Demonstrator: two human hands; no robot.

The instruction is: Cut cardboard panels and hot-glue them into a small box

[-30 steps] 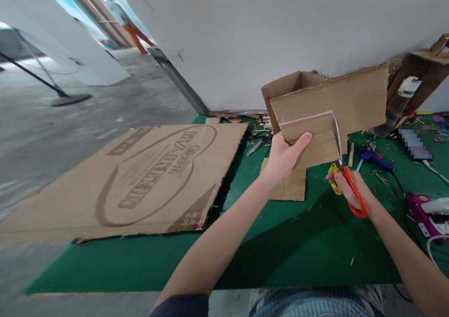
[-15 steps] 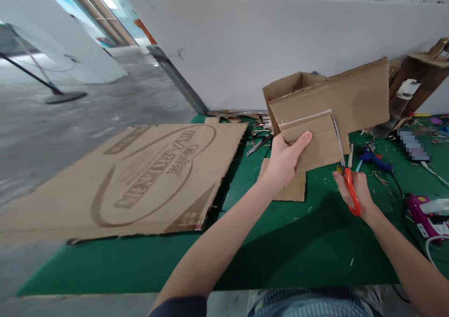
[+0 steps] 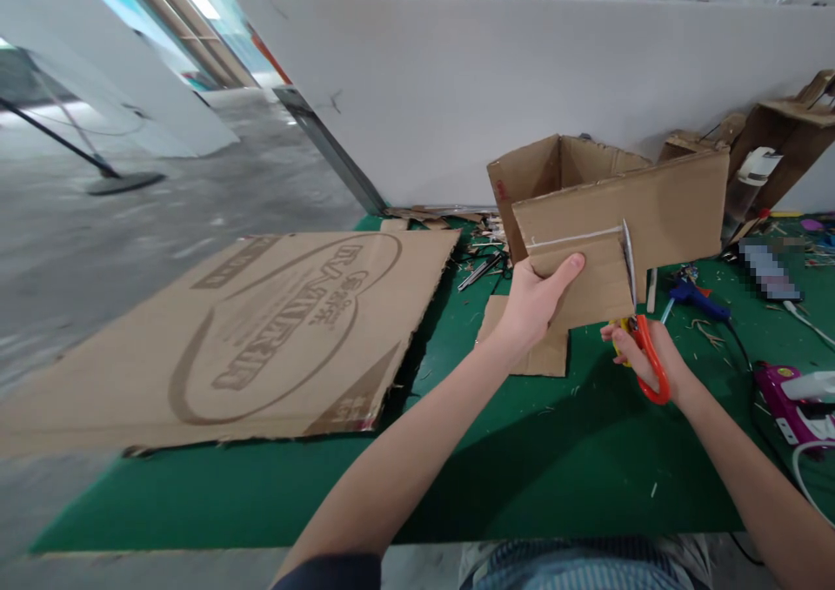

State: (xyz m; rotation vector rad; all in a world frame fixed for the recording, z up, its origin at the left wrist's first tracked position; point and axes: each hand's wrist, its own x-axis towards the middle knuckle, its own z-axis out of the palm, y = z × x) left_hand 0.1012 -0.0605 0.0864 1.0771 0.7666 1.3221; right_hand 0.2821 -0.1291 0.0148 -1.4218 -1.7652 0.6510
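My left hand [image 3: 538, 298] grips the lower flap of a brown cardboard piece [image 3: 678, 194], thumb on its front face. A pale line runs across this piece above my thumb. In my right hand [image 3: 652, 359] are scissors [image 3: 650, 364] with red and yellow handles. Their blades point upward along the right side of the held flap, at a slit in the cardboard. Behind the piece an open cardboard box shape [image 3: 525, 185] shows, seemingly joined to it. A smaller cardboard piece [image 3: 544, 355] lies on the table beneath my left hand.
A large printed cardboard sheet [image 3: 293, 329] covers the left of the green table [image 3: 261, 494]. At right are a blue glue gun [image 3: 701, 298], a phone [image 3: 770, 270], a bottle [image 3: 750, 185] and a magenta device [image 3: 786, 398]. A white panel [image 3: 457, 94] borders the back.
The cardboard piece has tipped, its upper right corner dropping and showing more of the box behind. The scissors blades have spread, and the fingers of my right hand have shifted left with the yellow handle.
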